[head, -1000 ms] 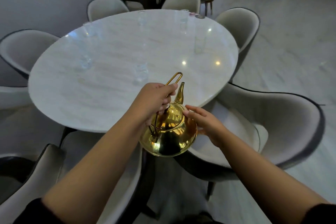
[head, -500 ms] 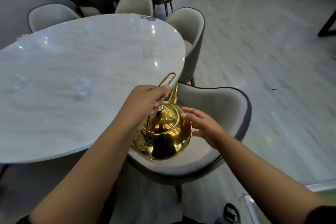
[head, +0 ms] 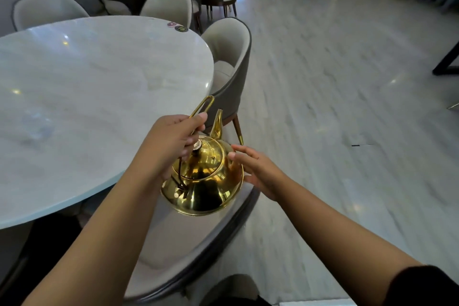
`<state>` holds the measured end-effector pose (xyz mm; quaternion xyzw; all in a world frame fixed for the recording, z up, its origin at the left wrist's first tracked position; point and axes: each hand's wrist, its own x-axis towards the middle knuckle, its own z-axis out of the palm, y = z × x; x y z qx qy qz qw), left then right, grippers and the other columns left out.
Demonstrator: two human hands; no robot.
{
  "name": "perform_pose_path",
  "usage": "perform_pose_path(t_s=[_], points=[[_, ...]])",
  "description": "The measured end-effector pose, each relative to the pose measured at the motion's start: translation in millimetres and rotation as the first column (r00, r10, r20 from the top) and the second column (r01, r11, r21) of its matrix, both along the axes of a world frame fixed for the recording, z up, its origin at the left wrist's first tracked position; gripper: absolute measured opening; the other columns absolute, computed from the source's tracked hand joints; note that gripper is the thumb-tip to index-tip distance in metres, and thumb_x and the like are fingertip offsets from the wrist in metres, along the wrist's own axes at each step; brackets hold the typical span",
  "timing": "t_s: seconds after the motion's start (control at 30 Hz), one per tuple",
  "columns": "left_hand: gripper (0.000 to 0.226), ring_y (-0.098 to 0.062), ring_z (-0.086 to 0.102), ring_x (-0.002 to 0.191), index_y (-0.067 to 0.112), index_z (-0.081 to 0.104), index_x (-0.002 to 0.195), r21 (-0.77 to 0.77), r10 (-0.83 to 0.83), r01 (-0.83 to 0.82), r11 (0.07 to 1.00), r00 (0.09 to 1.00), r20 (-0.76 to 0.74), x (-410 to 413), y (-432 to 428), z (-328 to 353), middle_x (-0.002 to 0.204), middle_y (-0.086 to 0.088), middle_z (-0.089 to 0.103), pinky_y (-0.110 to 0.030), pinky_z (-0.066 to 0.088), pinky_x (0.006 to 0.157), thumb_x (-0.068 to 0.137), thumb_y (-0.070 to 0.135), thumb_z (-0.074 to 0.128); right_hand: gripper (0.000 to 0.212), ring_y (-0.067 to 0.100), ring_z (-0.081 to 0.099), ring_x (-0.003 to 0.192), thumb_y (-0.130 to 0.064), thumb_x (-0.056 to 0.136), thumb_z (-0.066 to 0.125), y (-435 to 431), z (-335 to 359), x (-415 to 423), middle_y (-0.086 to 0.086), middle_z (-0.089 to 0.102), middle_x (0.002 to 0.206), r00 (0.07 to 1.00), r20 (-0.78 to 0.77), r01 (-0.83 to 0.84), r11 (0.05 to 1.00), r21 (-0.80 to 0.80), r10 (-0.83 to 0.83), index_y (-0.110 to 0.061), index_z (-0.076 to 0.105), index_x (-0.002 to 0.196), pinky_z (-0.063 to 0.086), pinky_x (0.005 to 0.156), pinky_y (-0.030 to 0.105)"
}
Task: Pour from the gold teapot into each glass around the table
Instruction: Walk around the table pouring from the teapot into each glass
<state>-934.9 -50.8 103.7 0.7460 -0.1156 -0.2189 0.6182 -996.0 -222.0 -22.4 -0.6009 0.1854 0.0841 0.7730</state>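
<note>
A pale marble table (head: 99,77) fills the left of the room, a glass (head: 37,124) (badly blurred) on it. Off its near edge, over a chair seat (head: 173,243), the gold teapot (head: 206,181) hangs from the left hand (head: 173,141), fingers curled round its handle (head: 202,105). The right hand (head: 258,171) lies just beside the pot, fingers loose and straight.

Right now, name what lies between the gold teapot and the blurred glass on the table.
Head view: the left hand holding the gold teapot, then bare tabletop to the glass.
</note>
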Motion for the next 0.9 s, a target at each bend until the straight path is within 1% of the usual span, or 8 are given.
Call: perform_pose_path(t_s=[0.1, 0.2, 0.33, 0.43, 0.53, 0.6, 0.7, 0.9], points=[[0.033, -0.002, 0.027, 0.026, 0.012, 0.053, 0.064, 0.004, 0.029, -0.029, 1.000, 0.999, 0.025, 13.3, -32.7, -4.3, 0.034, 0.008, 0.036, -0.013, 0.025, 0.031, 0.094, 0.026, 0.054, 0.060, 0.025, 0.048, 0.126, -0.031, 0.087, 0.066, -30.3, -10.0, 19.7, 0.006, 0.050, 0.137, 1.000, -0.003, -0.011, 1.000, -0.011, 0.011, -0.019, 0.043, 0.142, 0.045, 0.096, 0.035], [0.034, -0.002, 0.027, 0.027, 0.014, 0.054, 0.064, 0.009, 0.065, -0.066, 0.998, 0.997, 0.042, 31.9, -62.1, -11.8, 0.034, 0.008, 0.036, -0.013, 0.025, 0.032, 0.094, 0.028, 0.054, 0.058, 0.025, 0.046, 0.128, -0.032, 0.087, 0.066, -59.8, -19.4, 46.8, 0.006, 0.049, 0.137, 0.999, 0.003, -0.035, 0.999, 0.003, 0.035, -0.021, 0.044, 0.140, 0.044, 0.097, 0.035], [0.034, -0.003, 0.027, 0.027, 0.014, 0.054, 0.064, -0.002, 0.144, -0.144, 0.990, 0.988, 0.053, 62.3, -100.9, -23.7, 0.034, 0.008, 0.035, -0.014, 0.025, 0.033, 0.094, 0.029, 0.054, 0.057, 0.027, 0.047, 0.127, -0.038, 0.087, 0.064, -103.3, -25.7, 92.9, 0.007, 0.050, 0.137, 0.994, -0.016, -0.106, 0.991, -0.078, 0.105, -0.020, 0.047, 0.139, 0.044, 0.101, 0.039], [0.033, -0.003, 0.026, 0.027, 0.013, 0.054, 0.063, -0.048, 0.207, -0.206, 0.977, 0.978, 0.030, 83.7, -127.7, -25.3, 0.033, 0.008, 0.034, -0.014, 0.023, 0.033, 0.093, 0.028, 0.056, 0.054, 0.024, 0.050, 0.121, -0.043, 0.087, 0.063, -134.4, -19.7, 127.4, 0.005, 0.054, 0.130, 0.989, -0.025, -0.148, 0.976, -0.161, 0.146, -0.022, 0.051, 0.136, 0.047, 0.091, 0.035], [0.034, -0.002, 0.026, 0.026, 0.012, 0.053, 0.063, -0.075, 0.282, -0.281, 0.957, 0.959, -0.002, 98.9, -149.6, -21.2, 0.033, 0.008, 0.034, -0.013, 0.024, 0.033, 0.093, 0.026, 0.055, 0.052, 0.016, 0.056, 0.106, -0.044, 0.089, 0.061, -159.5, -9.8, 158.5, -0.001, 0.057, 0.119, 0.977, -0.041, -0.215, 0.954, -0.210, 0.211, -0.021, 0.051, 0.134, 0.047, 0.089, 0.035], [0.034, -0.002, 0.026, 0.026, 0.012, 0.052, 0.063, -0.090, 0.321, -0.320, 0.943, 0.947, -0.010, 108.3, -164.2, -15.6, 0.033, 0.008, 0.033, -0.012, 0.024, 0.033, 0.094, 0.025, 0.055, 0.051, 0.014, 0.057, 0.100, -0.044, 0.089, 0.060, -172.3, -0.4, 178.5, -0.003, 0.059, 0.113, 0.965, -0.038, -0.260, 0.939, -0.225, 0.258, -0.021, 0.052, 0.133, 0.049, 0.084, 0.031], [0.033, -0.002, 0.026, 0.025, 0.012, 0.051, 0.063, -0.100, 0.382, -0.382, 0.919, 0.924, -0.014, 121.8, -182.7, -6.8, 0.033, 0.009, 0.033, -0.012, 0.023, 0.032, 0.094, 0.023, 0.054, 0.049, 0.013, 0.058, 0.098, -0.045, 0.088, 0.060, -185.4, 9.3, 204.0, -0.001, 0.060, 0.115, 0.954, -0.041, -0.300, 0.931, -0.209, 0.298, -0.023, 0.054, 0.131, 0.048, 0.071, 0.025], [0.032, -0.003, 0.026, 0.026, 0.012, 0.051, 0.065, -0.059, 0.504, -0.505, 0.861, 0.863, -0.031, 153.8, -207.0, 2.8, 0.033, 0.009, 0.034, -0.013, 0.023, 0.032, 0.094, 0.025, 0.054, 0.047, 0.015, 0.058, 0.099, -0.047, 0.088, 0.060, -197.8, 14.0, 255.4, -0.001, 0.061, 0.114, 0.903, -0.068, -0.429, 0.891, -0.150, 0.424, -0.024, 0.055, 0.128, 0.048, 0.074, 0.025]])
